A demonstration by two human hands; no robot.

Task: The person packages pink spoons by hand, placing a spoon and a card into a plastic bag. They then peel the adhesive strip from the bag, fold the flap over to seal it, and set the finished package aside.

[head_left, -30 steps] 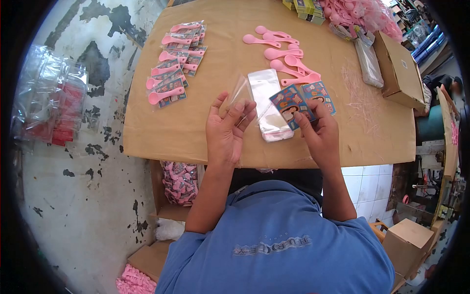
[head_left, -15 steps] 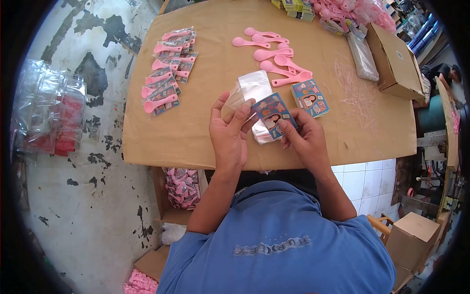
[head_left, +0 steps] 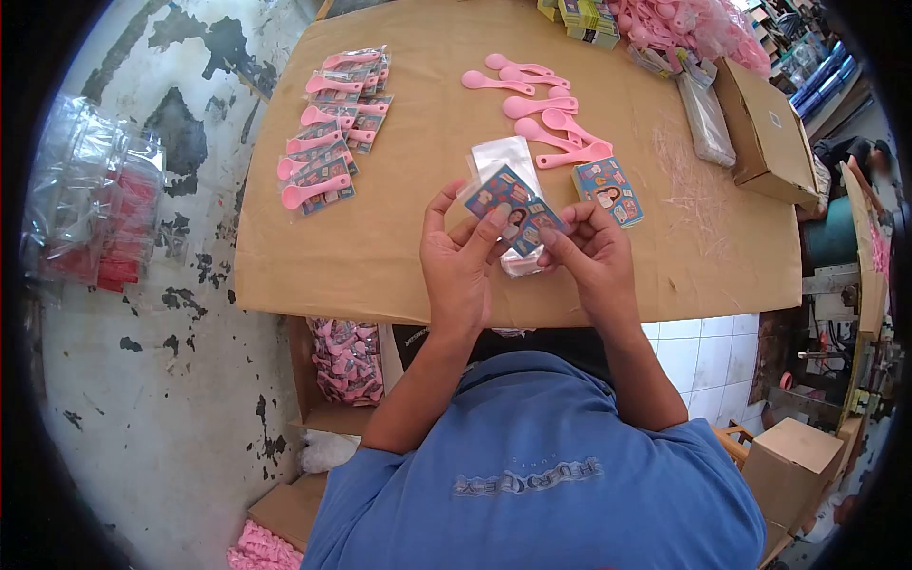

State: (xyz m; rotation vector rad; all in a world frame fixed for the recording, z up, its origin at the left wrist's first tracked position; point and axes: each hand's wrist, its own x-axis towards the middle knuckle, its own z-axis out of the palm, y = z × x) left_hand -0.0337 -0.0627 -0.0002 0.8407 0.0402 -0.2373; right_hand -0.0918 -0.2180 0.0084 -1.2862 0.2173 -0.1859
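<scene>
Between my two hands is a blue printed card (head_left: 514, 204), tilted, with a clear plastic bag around at least part of it. My left hand (head_left: 463, 255) pinches its left side, thumb on top. At the lower right corner, my right hand (head_left: 591, 255) grips the card and bag edge between thumb and fingers. Beneath them lies a stack of clear bags (head_left: 502, 152), partly covered by the card. A stack of matching cards (head_left: 610, 193) sits just right of my right hand. Several loose pink spoons (head_left: 560, 133) lie beyond the bags.
Packed spoons with cards (head_left: 323, 142) overlap in rows at the table's left. A cardboard box (head_left: 765, 133), a wrapped bundle of clear plastic (head_left: 705, 119) and a heap of pink spoons (head_left: 689, 28) occupy the right and far right. Below the table's front edge stands a box of packed spoons (head_left: 347, 361).
The card has moved left into the clear bag, and my left thumb now presses on it. My right hand has shifted to the card's lower right corner. The view has shifted slightly.
</scene>
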